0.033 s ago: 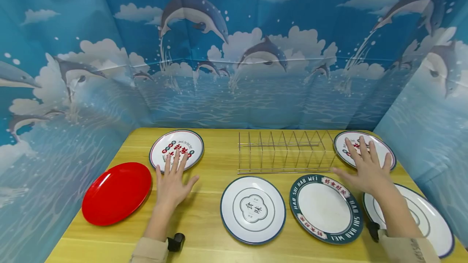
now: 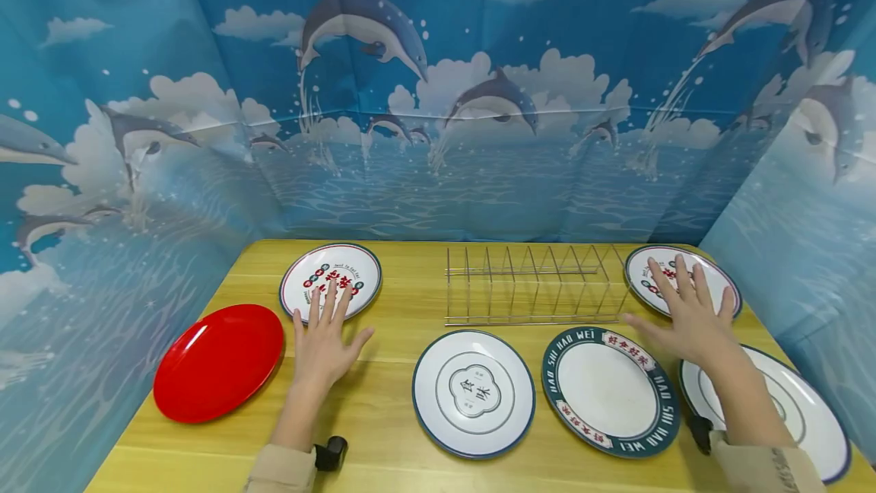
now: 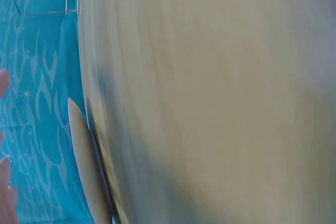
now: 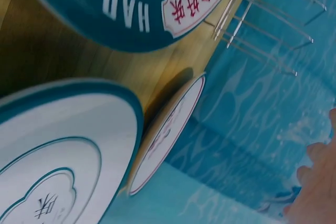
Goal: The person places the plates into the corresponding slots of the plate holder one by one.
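My left hand (image 2: 323, 352) is spread with straight fingers. Its fingertips overlap the near edge of a white plate with red lettering (image 2: 349, 261) in the head view, and it holds nothing. Left of it lies a red plate (image 2: 219, 364). My right hand (image 2: 694, 326) is spread too, holding nothing, its fingers over a second white plate with red lettering (image 2: 718, 284). Below that hand is a green-rimmed plate (image 2: 602, 394), and under the forearm a large white plate (image 2: 814, 432). In the right wrist view, fingers (image 4: 317, 182) show at the right edge.
A wire dish rack (image 2: 534, 322) stands at the back of the wooden table (image 2: 383, 432), its slots holding no plates. A white plate with a flower-shaped emblem (image 2: 474, 432) lies in front of it. Behind hangs a blue dolphin curtain (image 2: 411, 196).
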`<control>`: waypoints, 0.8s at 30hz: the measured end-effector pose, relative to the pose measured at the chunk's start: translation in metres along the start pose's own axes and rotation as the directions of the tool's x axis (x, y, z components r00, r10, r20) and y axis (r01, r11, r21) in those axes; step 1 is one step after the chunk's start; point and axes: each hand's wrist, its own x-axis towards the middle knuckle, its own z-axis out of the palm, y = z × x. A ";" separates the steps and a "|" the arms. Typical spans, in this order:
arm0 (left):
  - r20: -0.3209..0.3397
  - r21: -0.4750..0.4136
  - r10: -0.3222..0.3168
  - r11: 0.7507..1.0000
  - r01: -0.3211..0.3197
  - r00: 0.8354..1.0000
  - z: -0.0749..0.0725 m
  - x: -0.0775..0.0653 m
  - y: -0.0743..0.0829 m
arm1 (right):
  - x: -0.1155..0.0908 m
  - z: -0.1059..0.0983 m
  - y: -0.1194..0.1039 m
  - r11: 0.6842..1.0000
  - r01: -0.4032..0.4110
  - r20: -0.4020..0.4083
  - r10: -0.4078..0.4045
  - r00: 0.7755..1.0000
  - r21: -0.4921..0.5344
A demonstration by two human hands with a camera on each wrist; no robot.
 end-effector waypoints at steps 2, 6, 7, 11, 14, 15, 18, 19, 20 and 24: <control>-0.020 -0.059 -0.004 0.998 0.003 1.000 0.001 0.003 0.003 | -0.002 -0.003 0.008 0.999 0.015 -0.031 -0.014 0.999 0.039; -0.080 -0.293 -0.019 0.956 -0.005 0.997 0.003 0.012 0.011 | -0.006 -0.011 0.025 0.987 0.046 -0.110 -0.029 0.993 0.154; -0.094 -0.362 -0.024 0.932 -0.011 0.995 0.004 0.014 0.014 | -0.007 -0.014 0.031 0.978 0.055 -0.126 -0.030 0.992 0.200; -0.111 -0.634 -0.045 0.773 -0.036 0.993 0.009 0.024 0.024 | -0.018 -0.021 0.054 0.915 0.081 -0.155 -0.021 0.988 0.395; -0.091 -0.769 -0.044 0.637 -0.043 0.995 0.012 0.033 0.033 | -0.029 -0.021 0.069 0.870 0.054 -0.134 0.014 0.991 0.491; -0.078 -0.801 -0.041 0.598 -0.038 0.996 0.013 0.035 0.036 | -0.033 -0.020 0.074 0.858 0.045 -0.130 0.025 0.991 0.511; -0.044 -0.882 -0.015 0.471 -0.032 0.999 0.016 0.043 0.043 | -0.045 -0.016 0.090 0.841 0.010 -0.115 0.062 0.991 0.542; -0.038 -0.891 -0.003 0.453 -0.033 0.999 0.014 0.044 0.047 | -0.048 -0.013 0.098 0.836 0.008 -0.118 0.069 0.991 0.549; -0.030 -0.902 0.010 0.430 -0.031 1.000 0.012 0.045 0.051 | -0.052 -0.009 0.107 0.836 0.001 -0.121 0.079 0.990 0.548; 0.008 -0.929 0.057 0.369 -0.013 0.998 0.004 0.048 0.064 | -0.062 0.017 0.165 0.867 -0.032 -0.169 0.132 0.977 0.497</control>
